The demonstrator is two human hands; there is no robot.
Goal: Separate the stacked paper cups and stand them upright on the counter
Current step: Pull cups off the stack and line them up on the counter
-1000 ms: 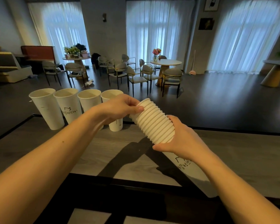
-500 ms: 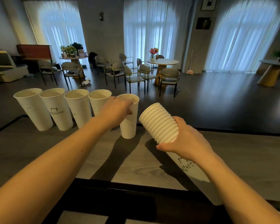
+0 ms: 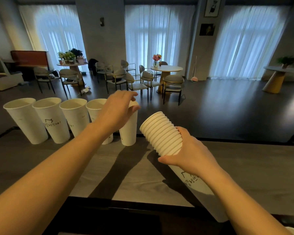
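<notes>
Now the right hand [image 3: 192,155] grips the stack [image 3: 161,133] of nested paper cups, with the fingers curled round its body just below the ribbed band of rims. The stack is tilted, its open end pointing up and away from the person, and its long lower part runs back under the right forearm, above the surface [image 3: 244,167].

Left of the stack, five single cups stand upright in a row near the far edge of the surface. The fifth cup [image 3: 128,131] is the nearest one to the stack, just beside it but not touching. The left hand [image 3: 115,109] hovers over the rim of this cup with loose, spread fingers; I cannot tell if a fingertip touches the rim, but the hand holds nothing. The fourth cup [image 3: 96,110] is partly hidden behind the left wrist. Farther from the stack stand the third cup [image 3: 75,116], the second cup [image 3: 51,119] with a dark print on its side, and the first cup [image 3: 24,119] at the end of the row.
</notes>
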